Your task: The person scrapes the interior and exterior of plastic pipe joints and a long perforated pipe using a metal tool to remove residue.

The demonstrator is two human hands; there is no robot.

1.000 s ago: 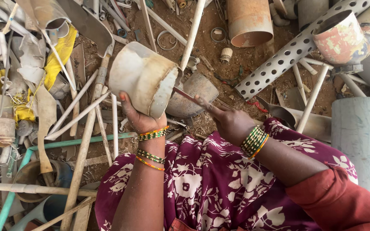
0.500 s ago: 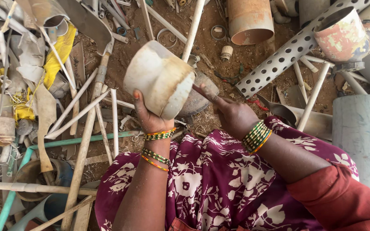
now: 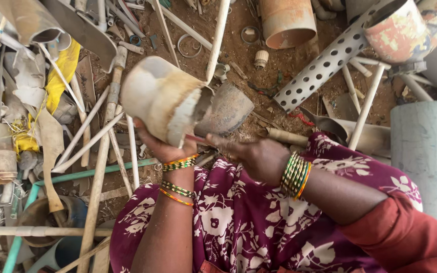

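A dirty cream pipe piece (image 3: 160,98), maroon white-flowered cloth (image 3: 249,222), green-and-orange bangles (image 3: 295,174), yellow sheet (image 3: 64,68).

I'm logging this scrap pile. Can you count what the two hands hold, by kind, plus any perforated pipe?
cream pipe fitting, in left hand: 1
thin reddish tool, in right hand: 1
perforated grey pipe, on the ground: 1
Total: 3

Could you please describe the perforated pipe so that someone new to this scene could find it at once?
Start at the big grey pipe on the right edge, then look up and left across the dirt. The perforated pipe lies slanted beside the rusty orange pipe. It alone is covered in rows of round holes.
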